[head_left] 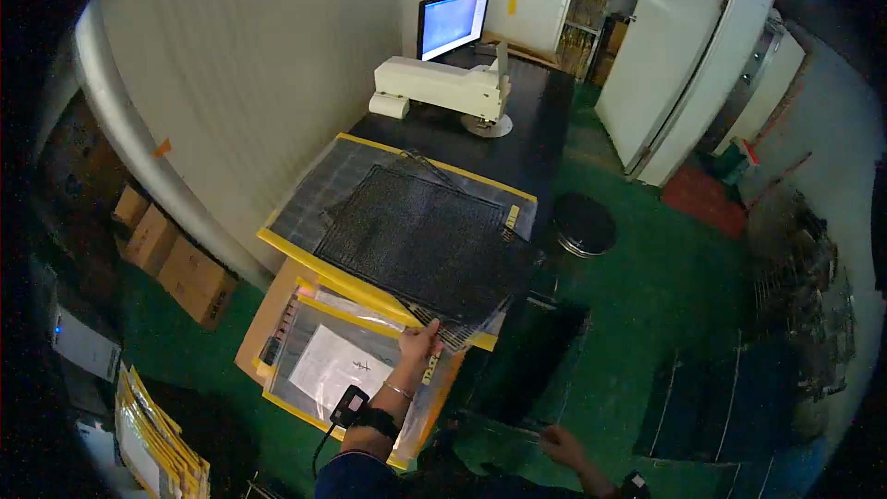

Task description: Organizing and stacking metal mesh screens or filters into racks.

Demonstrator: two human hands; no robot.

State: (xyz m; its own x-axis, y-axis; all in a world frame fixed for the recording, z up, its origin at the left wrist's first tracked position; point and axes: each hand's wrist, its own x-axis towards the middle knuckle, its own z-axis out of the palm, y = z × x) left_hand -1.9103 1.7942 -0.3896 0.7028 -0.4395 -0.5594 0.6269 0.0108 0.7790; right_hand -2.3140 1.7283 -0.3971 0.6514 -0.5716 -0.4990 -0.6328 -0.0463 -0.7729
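My left hand [420, 340] grips the near edge of a stack of black mesh trays [420, 238] that lies on a yellow-edged grey mat [314, 194] on the black table. A black band with a cable sits on that wrist. My right hand [559, 446] hangs lower right over the green floor, fingers loosely apart, holding nothing that I can see. Beside the left hand lies a clear yellow-edged pouch [342, 365] with a white sheet inside.
On the far end of the black table [531, 143] stand a lit monitor [453, 22] and a white machine [442, 88]. A round black stool [583, 223] is to the right. Cardboard boxes [180, 268] line the left wall. More yellow-edged pouches [157, 444] lie lower left. Dark racks [804, 305] stand right.
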